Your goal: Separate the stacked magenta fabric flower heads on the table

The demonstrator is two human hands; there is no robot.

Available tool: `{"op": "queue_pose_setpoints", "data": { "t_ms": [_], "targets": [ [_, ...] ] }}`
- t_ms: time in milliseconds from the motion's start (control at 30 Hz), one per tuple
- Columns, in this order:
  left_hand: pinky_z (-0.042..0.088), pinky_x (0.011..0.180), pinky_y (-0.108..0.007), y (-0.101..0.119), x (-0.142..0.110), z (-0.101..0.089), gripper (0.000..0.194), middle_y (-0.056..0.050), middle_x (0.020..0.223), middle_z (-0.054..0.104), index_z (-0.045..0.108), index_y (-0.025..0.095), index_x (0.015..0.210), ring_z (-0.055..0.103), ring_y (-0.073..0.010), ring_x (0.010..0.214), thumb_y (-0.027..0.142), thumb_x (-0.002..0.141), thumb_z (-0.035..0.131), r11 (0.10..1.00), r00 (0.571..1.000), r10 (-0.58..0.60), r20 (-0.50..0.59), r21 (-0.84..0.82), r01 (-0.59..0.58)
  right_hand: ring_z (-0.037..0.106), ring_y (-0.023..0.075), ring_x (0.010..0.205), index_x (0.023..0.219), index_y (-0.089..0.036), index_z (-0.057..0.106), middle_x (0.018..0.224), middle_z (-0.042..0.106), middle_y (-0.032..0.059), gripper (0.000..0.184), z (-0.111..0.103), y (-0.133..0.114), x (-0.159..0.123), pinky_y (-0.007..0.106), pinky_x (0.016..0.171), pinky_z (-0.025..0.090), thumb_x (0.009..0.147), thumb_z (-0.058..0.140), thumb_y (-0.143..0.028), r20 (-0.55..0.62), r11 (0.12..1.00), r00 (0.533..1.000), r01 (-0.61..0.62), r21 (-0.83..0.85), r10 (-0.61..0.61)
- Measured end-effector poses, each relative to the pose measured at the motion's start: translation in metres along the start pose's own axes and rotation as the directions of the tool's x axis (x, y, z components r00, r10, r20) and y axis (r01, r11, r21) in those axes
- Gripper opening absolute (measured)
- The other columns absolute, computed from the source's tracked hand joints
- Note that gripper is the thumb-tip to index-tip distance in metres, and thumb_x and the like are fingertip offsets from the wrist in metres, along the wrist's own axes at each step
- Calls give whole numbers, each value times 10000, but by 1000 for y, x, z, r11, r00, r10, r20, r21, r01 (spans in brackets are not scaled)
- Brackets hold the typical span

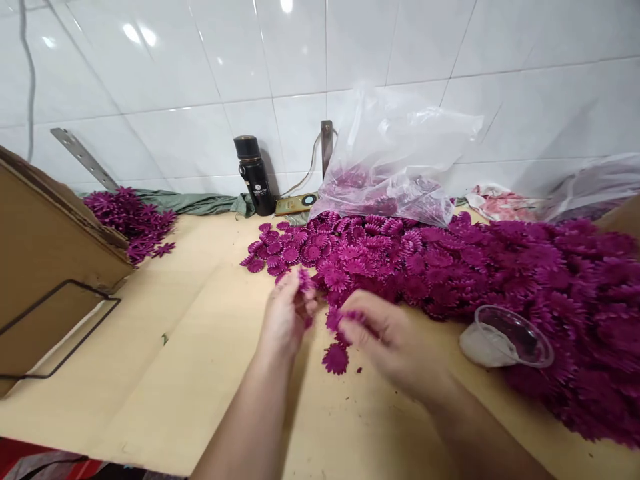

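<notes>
Purple artificial flower petals lie in a long heap across the middle and right of the table. In front of its left end, my left hand is closed around a purple flower piece, held upright near the fingertips. To its right, my right hand pinches another purple flower piece between thumb and fingers; motion blurs it. One loose flower layer lies flat on the table just below the right fingertips. A clear plastic bowl with whitish paste tilts against the heap, right of my right hand.
A cardboard box with a black wire frame stands at left, beside a smaller purple pile. Along the tiled wall are a black bottle, a gold device and a clear plastic bag holding purple pieces.
</notes>
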State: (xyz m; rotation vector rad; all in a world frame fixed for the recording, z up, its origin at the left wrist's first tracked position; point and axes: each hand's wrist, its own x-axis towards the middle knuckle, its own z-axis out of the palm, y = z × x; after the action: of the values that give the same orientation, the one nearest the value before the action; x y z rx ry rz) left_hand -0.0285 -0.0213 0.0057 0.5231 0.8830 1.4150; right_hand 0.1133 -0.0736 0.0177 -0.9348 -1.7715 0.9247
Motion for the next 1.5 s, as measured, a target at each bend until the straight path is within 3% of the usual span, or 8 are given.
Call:
{"op": "queue_pose_setpoints", "data": {
  "t_ms": [100, 200, 300, 433, 700, 1100, 1300, 1500],
  "targets": [
    [386, 392, -132, -6, -13, 11, 209, 25, 526, 534, 573, 127, 737, 470, -37, 402, 291, 856, 521, 971, 965, -236, 114, 0, 238, 572, 171, 739, 869, -197, 556, 801, 593, 39, 97, -13, 29, 5, 331, 690, 486, 800, 490, -218, -403, 971, 896, -231, -58, 189],
    [434, 414, -146, -15, -20, 21, 331, -15, 571, 571, 587, 107, 753, 536, -58, 448, 311, 915, 383, 919, 911, -379, 166, -52, 392, 545, 245, 974, 1033, -176, 556, 1012, 570, 115, 305, -17, 50, 7, 437, 848, 463, 731, 520, -200, -596, 940, 801, -246, -236, 59],
    [490, 476, -177, -22, -21, 23, 374, -61, 677, 626, 618, 77, 831, 594, -84, 531, 354, 911, 380, 887, 871, -435, 227, -60, 459, 503, 265, 1066, 1068, -159, 577, 1096, 546, 147, 342, -11, 52, 6, 473, 931, 414, 738, 485, -165, -531, 900, 841, -152, -409, -100],
    [520, 584, -201, -28, -21, 20, 110, -26, 705, 635, 630, 113, 840, 600, -81, 589, 197, 769, 624, 926, 906, -364, 215, -24, 377, 557, 250, 963, 965, -190, 618, 970, 636, 103, 249, -4, 44, 5, 461, 891, 435, 779, 458, -149, -384, 903, 919, -87, -420, -89],
    [485, 644, -213, -34, -28, 21, 401, -25, 826, 670, 637, 162, 908, 608, -103, 703, 268, 558, 803, 966, 967, -174, 185, 224, 131, 585, 204, 755, 898, -189, 603, 798, 618, 62, 166, -8, 45, 6, 375, 717, 490, 770, 522, -257, -439, 953, 895, -198, -231, 79],
    [356, 494, -174, -32, -19, 18, 270, 35, 468, 541, 548, 141, 573, 471, -57, 461, 342, 607, 726, 940, 980, -64, 189, 340, -4, 621, 146, 658, 937, -183, 569, 737, 650, 24, 247, -5, 33, 5, 286, 620, 529, 779, 583, -372, -264, 949, 930, -189, 252, 255],
    [313, 476, -197, -34, -16, 16, 312, 53, 460, 461, 473, 165, 544, 383, -59, 440, 381, 697, 640, 880, 974, -24, 226, 468, -87, 618, 144, 636, 866, -189, 568, 717, 653, 21, 147, -6, 32, 3, 280, 594, 525, 773, 589, -300, -237, 957, 940, -193, 219, 244],
    [245, 451, -213, -37, -14, 13, 338, 70, 451, 374, 394, 190, 538, 302, -68, 432, 389, 732, 587, 820, 978, -11, 208, 561, -110, 592, 173, 801, 915, -198, 580, 892, 608, 62, 176, -7, 34, 3, 325, 706, 511, 766, 593, -288, -355, 993, 928, -118, 13, 115]
  ]
}}
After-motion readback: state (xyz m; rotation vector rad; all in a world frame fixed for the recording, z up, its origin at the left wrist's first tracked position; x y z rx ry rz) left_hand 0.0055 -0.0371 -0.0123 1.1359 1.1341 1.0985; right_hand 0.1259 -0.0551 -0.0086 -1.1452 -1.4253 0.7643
